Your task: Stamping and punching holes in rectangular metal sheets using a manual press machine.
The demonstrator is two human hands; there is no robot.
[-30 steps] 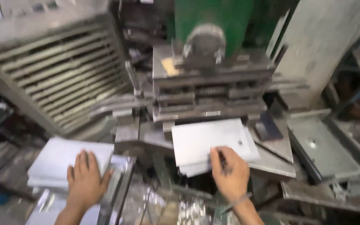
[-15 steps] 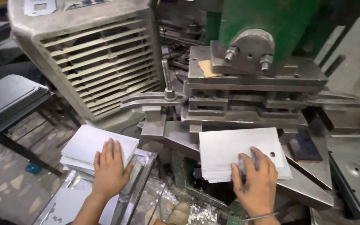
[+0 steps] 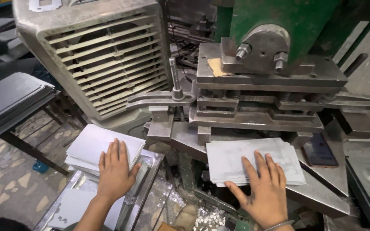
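My left hand (image 3: 115, 171) lies flat, fingers spread, on a stack of pale grey metal sheets (image 3: 95, 147) at the lower left. That stack rests on a shiny metal tray (image 3: 148, 171). My right hand (image 3: 265, 188) presses palm down on another stack of grey metal sheets (image 3: 245, 156) lying on the press bed (image 3: 322, 192). Just behind that stack sits the steel die block (image 3: 258, 102) of the green press (image 3: 279, 19). Neither hand grips anything.
A large louvred fan housing (image 3: 99, 55) stands at the back left. A dark stack of sheets (image 3: 9, 100) sits on a stand at far left. A dark phone (image 3: 320, 152) lies on the bed to the right. Small metal scraps (image 3: 202, 218) litter the floor below.
The view has swung and drawn closer to the press. Both hands stay flat on their stacks; the right hand has slid a little toward the stack's near edge.
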